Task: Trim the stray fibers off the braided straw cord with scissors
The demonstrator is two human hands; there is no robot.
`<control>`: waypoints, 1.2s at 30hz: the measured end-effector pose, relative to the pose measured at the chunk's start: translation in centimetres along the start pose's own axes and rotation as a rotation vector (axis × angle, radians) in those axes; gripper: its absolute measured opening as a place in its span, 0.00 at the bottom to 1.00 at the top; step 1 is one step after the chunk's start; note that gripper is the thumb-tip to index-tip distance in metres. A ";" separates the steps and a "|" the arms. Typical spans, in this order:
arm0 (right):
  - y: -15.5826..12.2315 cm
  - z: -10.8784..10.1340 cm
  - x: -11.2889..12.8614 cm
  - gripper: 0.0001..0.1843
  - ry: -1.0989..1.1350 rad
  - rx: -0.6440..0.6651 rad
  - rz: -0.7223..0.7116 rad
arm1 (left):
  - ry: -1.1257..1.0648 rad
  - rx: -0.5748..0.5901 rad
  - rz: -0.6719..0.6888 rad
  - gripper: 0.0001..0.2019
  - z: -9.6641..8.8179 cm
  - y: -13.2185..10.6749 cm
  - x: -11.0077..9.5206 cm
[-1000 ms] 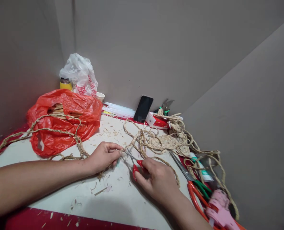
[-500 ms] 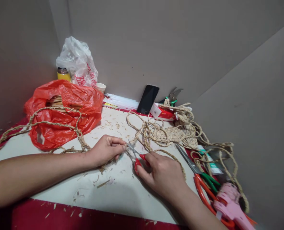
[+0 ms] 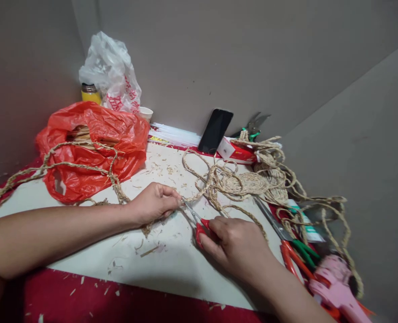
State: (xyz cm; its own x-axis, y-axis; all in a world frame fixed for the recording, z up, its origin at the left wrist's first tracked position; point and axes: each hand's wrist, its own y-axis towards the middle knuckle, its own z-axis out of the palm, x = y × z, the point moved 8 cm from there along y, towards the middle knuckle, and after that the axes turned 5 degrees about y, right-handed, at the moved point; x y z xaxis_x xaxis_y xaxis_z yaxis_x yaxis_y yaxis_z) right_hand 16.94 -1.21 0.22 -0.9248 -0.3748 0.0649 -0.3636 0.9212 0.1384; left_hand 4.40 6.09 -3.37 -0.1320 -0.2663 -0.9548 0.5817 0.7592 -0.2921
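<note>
My left hand (image 3: 158,202) is closed, pinching a braided straw cord (image 3: 199,194) between thumb and fingers. Small scissors (image 3: 201,228) with red handles are in my right hand (image 3: 241,242), thumb and fingers through the loops. Their blade tips meet the cord right at my left fingertips, and the blades look nearly closed. From there the cord runs up to a tangle of loops around a flat coiled oval mat (image 3: 244,185). More braid (image 3: 118,188) trails out on the left, beyond my left wrist.
A red plastic bag (image 3: 131,134) with dry stalks stands at left, a white bag (image 3: 110,67) behind it. A phone (image 3: 215,130) leans at the back. Large orange-handled scissors (image 3: 290,255) and a pink glue gun (image 3: 333,280) lie at right. Scraps litter the white board (image 3: 172,273).
The scissor blades have drawn closer together at the cord by my left fingertips. The whole view has shifted slightly; both hands stay in about the same place on the board.
</note>
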 end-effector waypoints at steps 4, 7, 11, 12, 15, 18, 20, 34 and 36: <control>0.0 -0.2 0.1 0.19 0.012 -0.016 -0.024 | -0.008 0.022 0.007 0.07 0.0 0.0 0.0; 0.0 -0.4 0.1 0.20 0.028 -0.023 -0.036 | -0.013 0.038 0.004 0.08 0.0 0.1 0.1; -0.1 -0.6 0.2 0.20 0.057 -0.016 -0.048 | -0.008 0.037 0.007 0.09 0.1 0.0 0.0; -0.1 -0.6 0.1 0.20 0.067 -0.013 -0.048 | -0.006 0.033 0.003 0.09 0.1 0.0 0.0; -0.3 -0.6 -0.1 0.20 0.124 -0.026 -0.033 | -0.022 0.021 -0.010 0.09 0.0 0.2 0.1; 0.0 -0.3 -0.8 0.20 0.352 -0.070 0.041 | -0.071 0.028 -0.007 0.09 0.1 0.2 0.0; 0.3 0.1 -1.7 0.20 0.644 -0.115 0.159 | -0.081 0.053 -0.020 0.09 0.4 0.1 0.1; 0.7 3.7 -2.6 0.18 1.544 -0.238 0.641 | 0.086 0.223 0.028 0.15 3.2 -1.3 1.4; 0.7 3.5 -2.9 0.18 1.566 -0.270 0.646 | 0.110 0.231 0.031 0.13 3.3 -1.4 1.1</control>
State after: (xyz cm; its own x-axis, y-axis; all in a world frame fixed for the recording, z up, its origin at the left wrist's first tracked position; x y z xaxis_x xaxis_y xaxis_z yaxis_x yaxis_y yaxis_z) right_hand 18.97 0.90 -3.36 0.1401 0.1340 0.9810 0.1758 0.9717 -0.1578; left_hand 6.07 2.77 -3.83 -0.1908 -0.1694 -0.9669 0.7532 0.6064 -0.2549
